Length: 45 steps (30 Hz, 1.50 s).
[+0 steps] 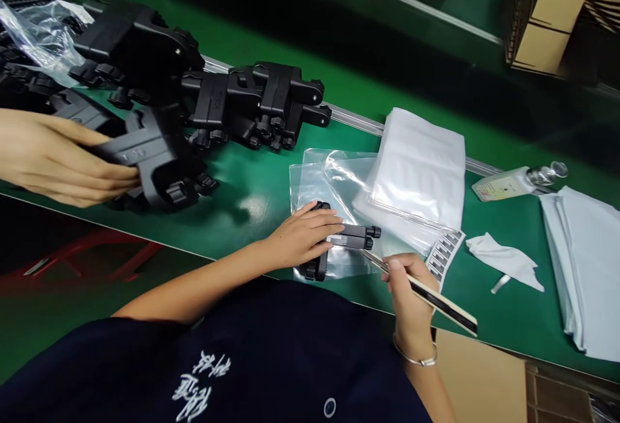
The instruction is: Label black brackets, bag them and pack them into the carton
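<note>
My left hand [310, 236] is closed over a black plastic clamp bracket [356, 237] with knobs at its right end, holding it down on clear plastic bags [310, 174]. A small pale label-like patch shows on the bracket beside my fingertips. In my right hand [411, 287] is a slim pointed tool [445, 307], cream with a dark stripe, perhaps tweezers. Its metal tip is close to the bracket's lower edge; I cannot tell whether they touch. Right beside this hand lies a strip of printed labels [443, 256].
Another person's hand [62, 158] grips a black bracket [140, 152] at the left. More black brackets [256, 100] stand along the back. To the right are stacked clear bags [421, 165], a pump bottle [518, 181], a crumpled white scrap [504, 258] and folded white sheets [586, 268].
</note>
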Available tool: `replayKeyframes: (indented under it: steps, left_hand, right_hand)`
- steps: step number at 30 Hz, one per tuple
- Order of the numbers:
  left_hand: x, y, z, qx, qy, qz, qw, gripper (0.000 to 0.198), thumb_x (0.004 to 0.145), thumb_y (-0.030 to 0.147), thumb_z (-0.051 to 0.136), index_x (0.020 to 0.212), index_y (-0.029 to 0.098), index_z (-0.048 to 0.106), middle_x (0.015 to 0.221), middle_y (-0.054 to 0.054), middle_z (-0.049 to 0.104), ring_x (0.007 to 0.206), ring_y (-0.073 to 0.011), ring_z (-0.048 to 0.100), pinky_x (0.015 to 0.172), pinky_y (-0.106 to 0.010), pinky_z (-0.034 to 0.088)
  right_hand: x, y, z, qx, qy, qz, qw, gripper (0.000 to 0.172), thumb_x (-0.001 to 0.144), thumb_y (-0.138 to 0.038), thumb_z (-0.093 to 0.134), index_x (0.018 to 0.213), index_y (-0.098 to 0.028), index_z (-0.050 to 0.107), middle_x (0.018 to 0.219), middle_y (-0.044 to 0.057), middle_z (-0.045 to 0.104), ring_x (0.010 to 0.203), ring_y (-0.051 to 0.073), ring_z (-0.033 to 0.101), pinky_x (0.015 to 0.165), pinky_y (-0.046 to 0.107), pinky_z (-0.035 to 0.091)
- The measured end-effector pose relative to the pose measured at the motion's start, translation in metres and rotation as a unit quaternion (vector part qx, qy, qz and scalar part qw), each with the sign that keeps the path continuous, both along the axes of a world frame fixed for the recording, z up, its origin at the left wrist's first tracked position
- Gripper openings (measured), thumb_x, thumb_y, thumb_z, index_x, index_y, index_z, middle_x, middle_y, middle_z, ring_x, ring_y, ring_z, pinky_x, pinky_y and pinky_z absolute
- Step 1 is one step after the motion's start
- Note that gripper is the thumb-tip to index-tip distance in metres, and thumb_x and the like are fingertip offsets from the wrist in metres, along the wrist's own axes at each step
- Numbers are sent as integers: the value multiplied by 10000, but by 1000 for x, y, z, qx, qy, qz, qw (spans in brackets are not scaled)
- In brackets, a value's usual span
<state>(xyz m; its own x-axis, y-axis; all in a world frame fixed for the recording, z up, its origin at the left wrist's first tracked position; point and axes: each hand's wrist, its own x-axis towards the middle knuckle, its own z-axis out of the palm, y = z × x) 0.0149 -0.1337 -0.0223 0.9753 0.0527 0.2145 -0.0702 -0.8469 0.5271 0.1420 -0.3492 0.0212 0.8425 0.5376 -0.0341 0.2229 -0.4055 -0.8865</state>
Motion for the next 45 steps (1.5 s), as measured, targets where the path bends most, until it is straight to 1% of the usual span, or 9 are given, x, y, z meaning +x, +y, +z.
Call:
replayKeyframes:
  steps: [4, 9, 20, 28, 31, 36, 39, 42, 45]
  left_hand:
    - [1, 0, -2, -14, 0, 1, 1000, 353, 949, 288, 508, 1285, 214, 587, 1305, -89, 636, 1290, -252, 524, 1138, -535, 331]
    - [1, -1, -1, -20, -4, 3, 1000, 338, 952, 287, 505, 1266, 204, 598, 1298, -92, 641, 1277, -255, 535, 1137, -540, 331]
    - [1, -1, 0, -27, -7, 3, 1000, 334, 948, 283, 517, 1260, 191, 594, 1298, -94, 641, 1280, -260, 532, 1136, -540, 330]
    - [0, -2, -2, -22, -2, 3, 1000, 339, 954, 297, 507, 1266, 194, 594, 1309, -91, 635, 1289, -259, 523, 1139, -537, 324]
    - [0, -1, -1, -23, 2, 3, 1000, 341, 954, 294, 505, 1270, 196, 591, 1311, -88, 634, 1291, -255, 522, 1144, -534, 317]
    - [1, 0, -1, -32, 7, 3, 999, 339, 948, 277, 513, 1274, 216, 584, 1312, -79, 632, 1293, -249, 517, 1149, -532, 303]
    - [1, -2, 1, -33, 5, 6, 999, 325, 936, 276, 533, 1251, 216, 587, 1308, -76, 632, 1275, -253, 528, 1141, -538, 303]
    - [4, -9, 6, -36, -8, 27, 999, 256, 910, 311, 574, 1135, 196, 618, 1248, -78, 657, 1202, -255, 572, 1113, -522, 333]
    - [9, -18, 10, -25, -23, 54, 998, 190, 884, 339, 611, 987, 180, 624, 1115, -75, 683, 1061, -240, 623, 1050, -469, 397]
  right_hand:
    - [-6, 17, -2, -28, 13, 10, 999, 326, 841, -491, 606, 692, -202, 624, 520, -28, 580, 433, 124, 487, 443, 249, 380]
    - [-4, 25, 0, -54, 21, 16, 998, 324, 831, -492, 601, 679, -206, 607, 508, -35, 574, 439, 126, 489, 449, 247, 368]
    - [-2, 25, -8, -23, 53, 22, 998, 329, 865, -457, 592, 657, -203, 575, 525, -52, 534, 485, 115, 462, 499, 244, 356]
    - [-5, 26, -4, -39, 42, 20, 998, 315, 852, -442, 610, 652, -202, 571, 539, -51, 551, 505, 114, 482, 530, 249, 367]
    - [-4, 26, -9, -15, 63, 14, 998, 312, 854, -442, 620, 661, -200, 575, 536, -51, 547, 486, 104, 460, 503, 241, 350]
    - [-2, 26, -23, 73, 169, -4, 983, 312, 868, -461, 621, 702, -201, 577, 538, -52, 539, 431, 80, 402, 425, 221, 299]
    - [-3, 27, -27, 87, 181, -10, 980, 309, 861, -455, 637, 699, -199, 571, 543, -50, 546, 424, 73, 399, 419, 215, 304]
    - [-2, 27, -26, 88, 180, -7, 980, 320, 859, -456, 641, 687, -197, 565, 541, -50, 545, 423, 71, 400, 417, 211, 309]
    - [-2, 28, -26, 89, 184, 0, 979, 327, 859, -463, 639, 687, -195, 566, 533, -50, 537, 422, 74, 402, 412, 211, 306]
